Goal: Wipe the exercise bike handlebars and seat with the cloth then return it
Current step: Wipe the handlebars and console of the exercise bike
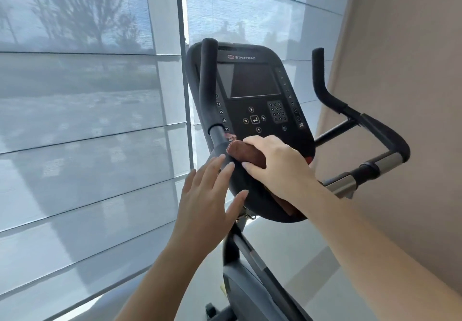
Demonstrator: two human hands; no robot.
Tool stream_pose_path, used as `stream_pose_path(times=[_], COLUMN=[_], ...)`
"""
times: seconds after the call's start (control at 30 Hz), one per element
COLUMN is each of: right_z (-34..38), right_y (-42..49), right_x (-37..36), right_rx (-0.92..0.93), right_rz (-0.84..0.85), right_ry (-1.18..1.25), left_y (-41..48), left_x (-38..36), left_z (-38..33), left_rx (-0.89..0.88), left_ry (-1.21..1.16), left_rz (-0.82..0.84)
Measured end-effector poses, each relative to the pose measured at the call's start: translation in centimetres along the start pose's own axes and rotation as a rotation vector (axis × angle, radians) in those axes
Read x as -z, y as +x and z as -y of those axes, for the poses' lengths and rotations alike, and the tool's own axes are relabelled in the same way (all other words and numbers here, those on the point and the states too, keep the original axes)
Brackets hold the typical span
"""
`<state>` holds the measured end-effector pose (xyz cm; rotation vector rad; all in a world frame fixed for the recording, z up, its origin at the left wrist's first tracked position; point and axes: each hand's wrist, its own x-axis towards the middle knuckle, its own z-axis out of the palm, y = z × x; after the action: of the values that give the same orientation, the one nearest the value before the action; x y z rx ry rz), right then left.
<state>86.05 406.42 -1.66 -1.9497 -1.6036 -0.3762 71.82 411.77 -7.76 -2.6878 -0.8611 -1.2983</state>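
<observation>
A black exercise bike fills the centre and right of the head view. Its left handlebar [207, 85] rises upright beside the console [252, 100]; the right handlebar [375, 125] loops out toward the wall. My right hand [277, 163] grips a brown cloth [246, 154] against the curved bar below the console. A lower end of the cloth shows under my right wrist. With fingers straight and spread, my left hand [212, 195] touches the same curved bar just left of the cloth. The seat is out of view.
Tall windows with translucent blinds [87, 120] span the left and back. A beige wall [400, 70] stands close on the right of the bike. The bike's frame and lower housing [250, 283] run down toward the light floor.
</observation>
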Motion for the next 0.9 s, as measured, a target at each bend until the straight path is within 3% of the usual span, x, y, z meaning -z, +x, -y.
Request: stream_pose_path(times=[0.17, 0.43, 0.73, 0.9], right_z=[-1.8, -1.6, -4.6, -2.3], right_y=[-0.3, 3.0, -2.5, 2.7], right_x=[0.0, -0.8, 1.1, -0.4], right_rx=[0.068, 0.095, 0.146, 0.133], right_rz=[0.117, 0.125, 0.121, 0.123], right_ry=[0.139, 0.26, 0.295, 0.356], left_y=[0.4, 0.8, 0.8, 0.9], left_x=[-1.0, -2.0, -2.2, -2.0], left_z=[1.4, 2.5, 2.7, 2.6], left_rx=[-0.047, -0.129, -0.127, -0.116], left_ry=[-0.04, -0.084, -0.104, -0.107], left_rz=[0.033, -0.051, -0.05, -0.043])
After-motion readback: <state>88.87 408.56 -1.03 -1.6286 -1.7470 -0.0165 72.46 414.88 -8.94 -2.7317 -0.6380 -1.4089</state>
